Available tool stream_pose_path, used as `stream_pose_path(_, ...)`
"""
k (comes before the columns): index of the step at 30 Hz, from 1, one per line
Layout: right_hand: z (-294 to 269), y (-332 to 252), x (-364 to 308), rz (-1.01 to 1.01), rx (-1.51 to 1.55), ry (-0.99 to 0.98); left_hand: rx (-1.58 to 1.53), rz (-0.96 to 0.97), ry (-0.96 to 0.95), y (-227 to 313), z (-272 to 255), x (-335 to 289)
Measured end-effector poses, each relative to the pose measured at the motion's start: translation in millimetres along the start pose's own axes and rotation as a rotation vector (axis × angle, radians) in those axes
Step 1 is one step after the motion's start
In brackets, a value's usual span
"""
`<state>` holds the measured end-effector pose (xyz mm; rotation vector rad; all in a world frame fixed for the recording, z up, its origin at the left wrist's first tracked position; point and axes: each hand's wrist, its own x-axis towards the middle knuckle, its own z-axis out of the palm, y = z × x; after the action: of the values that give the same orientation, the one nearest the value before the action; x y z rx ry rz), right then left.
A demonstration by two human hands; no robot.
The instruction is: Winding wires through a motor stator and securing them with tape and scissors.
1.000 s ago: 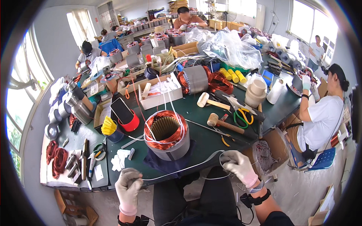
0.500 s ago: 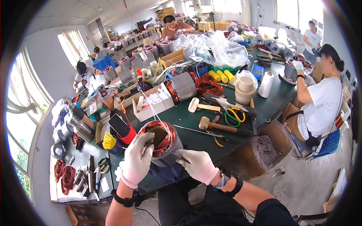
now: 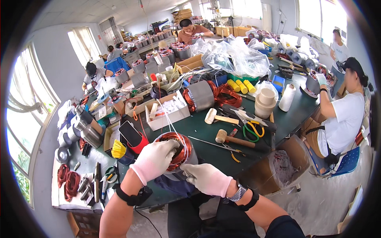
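Observation:
A grey motor stator [image 3: 193, 158] with copper windings [image 3: 183, 154] stands at the bench's near edge, on dark cloth [image 3: 171, 184]. My left hand [image 3: 156, 159], in a white glove, reaches over its rim with fingers curled on the windings and the inner bore. What those fingertips pinch is hidden. Low beside the stator's right wall, my gloved right hand [image 3: 208, 178] is closed, thumb against fingers. A small dark bit shows at its fingertips, too small to name. White cords [image 3: 170, 121] rise from the windings toward a white carton.
Beyond the stator lie two mallets [image 3: 220, 137], green-handled scissors [image 3: 251, 131] and pliers [image 3: 234, 152]. A phone [image 3: 130, 133] stands in a red holder to the left. Another stator [image 3: 200, 96] lies behind; a bin [image 3: 283, 166] is right. Co-workers sit around.
My left hand has moved deeper over the windings, its fingers now at the bore. My right hand has shifted slightly lower against the stator. The whole view has swung a little left.

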<state>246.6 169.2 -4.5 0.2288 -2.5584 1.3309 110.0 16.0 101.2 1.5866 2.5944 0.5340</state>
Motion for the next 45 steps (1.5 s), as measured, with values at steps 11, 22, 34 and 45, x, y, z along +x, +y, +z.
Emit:
stream_pose_path(11, 23, 3, 2, 0.088, 0.037, 0.318, 0.23, 0.049, -0.425, -34, 2, 36)
stream_pose_path(22, -30, -5, 29, -0.354, -0.474, 0.372, 0.655, 0.169, -0.041, -33, -16, 16)
stream_pose_path(34, -22, 11, 35, -0.212, -0.113, 0.304, 0.534, 0.067, 0.444, 8, -38, -77)
stream_pose_path(45, -27, -56, -22, -0.175, -0.288, 0.411, 0.433, 0.134, 0.579, 42, -4, -115)
